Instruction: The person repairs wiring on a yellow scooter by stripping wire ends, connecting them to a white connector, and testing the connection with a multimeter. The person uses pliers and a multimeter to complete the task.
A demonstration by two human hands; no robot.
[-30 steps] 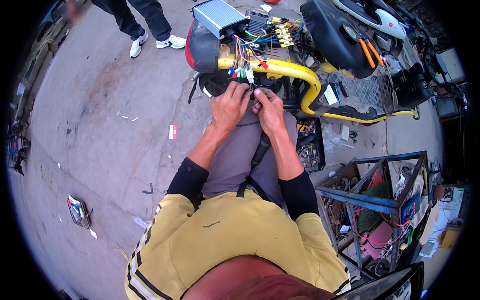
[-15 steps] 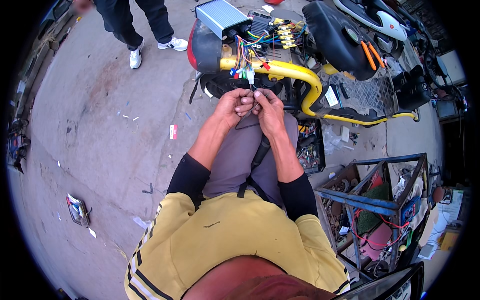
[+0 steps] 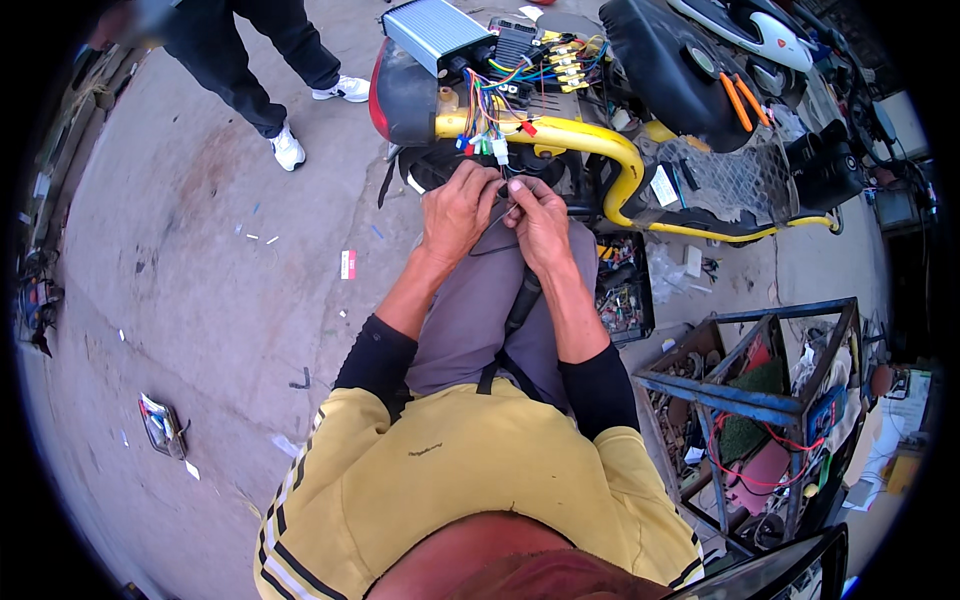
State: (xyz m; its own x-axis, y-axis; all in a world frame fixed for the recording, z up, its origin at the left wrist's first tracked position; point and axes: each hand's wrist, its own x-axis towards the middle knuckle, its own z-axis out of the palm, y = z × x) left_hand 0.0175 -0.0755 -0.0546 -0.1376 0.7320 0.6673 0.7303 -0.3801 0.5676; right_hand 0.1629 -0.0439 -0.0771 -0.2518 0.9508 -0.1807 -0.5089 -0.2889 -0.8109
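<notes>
Wire (image 3: 490, 252) pinched btwn L hand (image 3: 458, 212) & R hand (image 3: 540, 225) (wht connector (image 3: 500, 151) near).

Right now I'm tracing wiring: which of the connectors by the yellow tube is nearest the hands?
The large white connector, hanging lowest, just beyond the left hand and right hand; the blue connector and the rightmost red connector sit farther away.

Black undersleeves (image 3: 376, 356) emerge from a yellow top (image 3: 500, 460) with black-and-white stripes (image 3: 283, 505), worn with grey trousers (image 3: 452, 330)
</notes>
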